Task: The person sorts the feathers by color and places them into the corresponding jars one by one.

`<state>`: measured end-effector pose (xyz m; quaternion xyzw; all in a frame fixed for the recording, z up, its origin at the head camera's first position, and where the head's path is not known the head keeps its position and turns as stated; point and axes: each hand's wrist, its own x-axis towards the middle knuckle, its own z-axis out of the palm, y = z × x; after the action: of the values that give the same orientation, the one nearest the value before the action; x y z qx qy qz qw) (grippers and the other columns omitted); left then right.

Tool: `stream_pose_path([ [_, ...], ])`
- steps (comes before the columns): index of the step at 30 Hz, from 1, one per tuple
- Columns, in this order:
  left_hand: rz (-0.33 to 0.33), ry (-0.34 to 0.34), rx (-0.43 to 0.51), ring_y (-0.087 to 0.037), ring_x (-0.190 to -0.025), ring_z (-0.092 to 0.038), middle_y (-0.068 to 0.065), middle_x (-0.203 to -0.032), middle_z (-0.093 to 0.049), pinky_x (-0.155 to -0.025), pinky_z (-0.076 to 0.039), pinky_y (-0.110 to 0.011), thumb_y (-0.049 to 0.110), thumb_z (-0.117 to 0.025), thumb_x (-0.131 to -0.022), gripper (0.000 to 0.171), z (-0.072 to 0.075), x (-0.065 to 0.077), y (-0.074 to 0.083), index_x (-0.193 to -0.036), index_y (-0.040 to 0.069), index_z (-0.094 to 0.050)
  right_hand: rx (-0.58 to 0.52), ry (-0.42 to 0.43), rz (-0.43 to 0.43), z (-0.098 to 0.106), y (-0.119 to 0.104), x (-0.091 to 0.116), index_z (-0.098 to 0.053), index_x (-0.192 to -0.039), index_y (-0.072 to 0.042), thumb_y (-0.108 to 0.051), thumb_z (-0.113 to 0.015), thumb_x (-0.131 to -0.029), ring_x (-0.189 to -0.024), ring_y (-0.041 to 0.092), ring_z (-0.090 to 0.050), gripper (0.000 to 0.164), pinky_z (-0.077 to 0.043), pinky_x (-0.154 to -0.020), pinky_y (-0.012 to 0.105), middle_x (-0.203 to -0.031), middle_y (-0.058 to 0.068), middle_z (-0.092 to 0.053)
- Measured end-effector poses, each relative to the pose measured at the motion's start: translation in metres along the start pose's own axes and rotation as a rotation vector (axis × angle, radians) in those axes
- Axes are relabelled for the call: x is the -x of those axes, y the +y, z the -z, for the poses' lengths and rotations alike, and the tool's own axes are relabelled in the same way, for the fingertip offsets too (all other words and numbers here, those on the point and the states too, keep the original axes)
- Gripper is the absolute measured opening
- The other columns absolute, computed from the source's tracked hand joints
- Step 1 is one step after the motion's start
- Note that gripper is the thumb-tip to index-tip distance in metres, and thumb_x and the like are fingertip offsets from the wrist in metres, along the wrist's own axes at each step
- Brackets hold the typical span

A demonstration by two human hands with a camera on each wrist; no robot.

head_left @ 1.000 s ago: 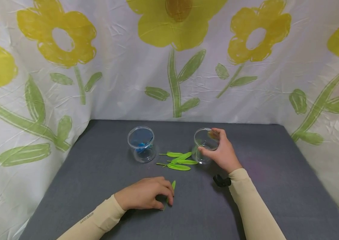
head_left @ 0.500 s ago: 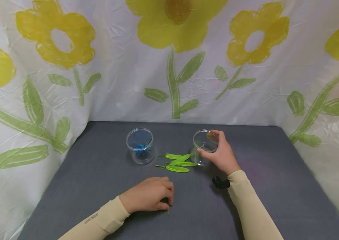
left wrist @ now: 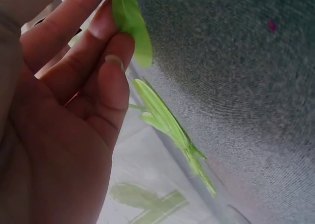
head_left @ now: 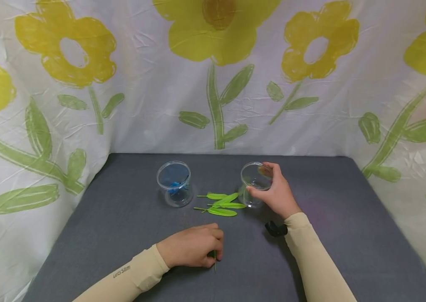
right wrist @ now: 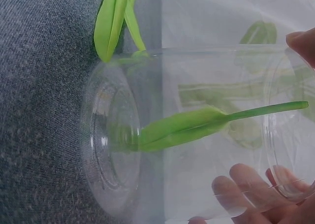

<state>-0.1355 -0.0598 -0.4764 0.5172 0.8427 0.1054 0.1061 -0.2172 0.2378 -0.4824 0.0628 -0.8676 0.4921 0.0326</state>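
Note:
My left hand (head_left: 194,246) pinches a green feather (left wrist: 130,29) near the front of the table; in the head view only its thin stem shows below the fingers. My right hand (head_left: 279,191) grips a clear plastic jar (head_left: 251,193) upright, with thumb and fingers on opposite sides near the rim. Through that jar's wall, in the right wrist view, one green feather (right wrist: 182,128) appears to stand inside, stem up. Several green feathers (head_left: 222,212) lie flat between the two jars. At the left, a second clear jar (head_left: 178,199) holds small blue pieces (head_left: 176,187), their kind unclear.
Dark grey cloth covers the table (head_left: 122,218). A white curtain (head_left: 149,126) printed with yellow flowers hangs behind it and at both sides. A black device (head_left: 275,229) sits at the right wrist.
My left hand has shifted slightly right and its fingers have closed on the green feather, whose tip no longer shows above them. My right hand stays on the jar.

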Motion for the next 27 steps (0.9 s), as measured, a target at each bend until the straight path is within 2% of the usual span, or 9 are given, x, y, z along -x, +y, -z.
stream_pose_path([
  [6,-0.023,0.038,0.043,-0.001,-0.085,-0.043,0.011,-0.091,-0.062,-0.073,-0.04,-0.01,0.01,-0.084,-0.085,0.019,-0.004,0.0,-0.002,-0.088,0.029,-0.079,0.002,0.002,0.004,0.001,-0.001,-0.001,-0.03,-0.164,-0.015,-0.05,-0.089,-0.088,-0.157,0.032,-0.044,0.102,-0.035,-0.128,0.06,-0.163,0.01,-0.05],
  [11,-0.068,0.118,0.028,0.0,-0.084,-0.043,0.012,-0.09,-0.062,-0.071,-0.038,-0.007,0.013,-0.084,-0.088,0.017,-0.007,0.001,-0.003,-0.087,0.03,-0.079,-0.002,-0.002,0.004,0.002,0.0,0.0,-0.029,-0.164,-0.014,-0.05,-0.089,-0.088,-0.157,0.033,-0.044,0.103,-0.035,-0.128,0.059,-0.164,0.011,-0.05],
  [14,-0.073,0.164,0.033,-0.001,-0.085,-0.045,0.012,-0.093,-0.064,-0.074,-0.038,-0.007,0.016,-0.083,-0.092,0.015,-0.005,0.001,-0.006,-0.09,0.03,-0.08,-0.005,-0.004,0.005,0.001,0.0,0.0,-0.029,-0.164,-0.015,-0.05,-0.089,-0.088,-0.157,0.033,-0.044,0.102,-0.035,-0.128,0.059,-0.164,0.011,-0.05],
  [21,-0.063,0.215,0.169,-0.005,-0.095,-0.057,0.008,-0.1,-0.07,-0.087,-0.05,-0.017,0.019,-0.077,-0.101,0.009,0.009,-0.005,-0.014,-0.101,0.027,-0.082,0.0,0.003,0.017,0.0,-0.001,0.001,-0.03,-0.164,-0.014,-0.05,-0.089,-0.088,-0.155,0.033,-0.045,0.102,-0.037,-0.127,0.059,-0.163,0.011,-0.05],
  [24,-0.065,0.285,0.251,-0.005,-0.099,-0.062,0.012,-0.102,-0.071,-0.092,-0.053,-0.021,0.021,-0.077,-0.102,0.008,0.015,-0.012,-0.019,-0.103,0.026,-0.082,0.008,0.016,0.017,0.0,0.0,0.002,-0.031,-0.164,-0.016,-0.051,-0.089,-0.088,-0.154,0.033,-0.046,0.101,-0.042,-0.122,0.06,-0.162,0.01,-0.051],
  [27,-0.071,0.388,0.34,-0.006,-0.097,-0.065,0.016,-0.102,-0.071,-0.09,-0.057,-0.027,0.021,-0.079,-0.1,0.007,0.022,-0.021,-0.024,-0.104,0.026,-0.082,0.023,0.021,0.023,0.0,0.001,0.002,-0.032,-0.163,-0.017,-0.053,-0.089,-0.087,-0.153,0.032,-0.048,0.102,-0.047,-0.116,0.062,-0.161,0.009,-0.052],
])
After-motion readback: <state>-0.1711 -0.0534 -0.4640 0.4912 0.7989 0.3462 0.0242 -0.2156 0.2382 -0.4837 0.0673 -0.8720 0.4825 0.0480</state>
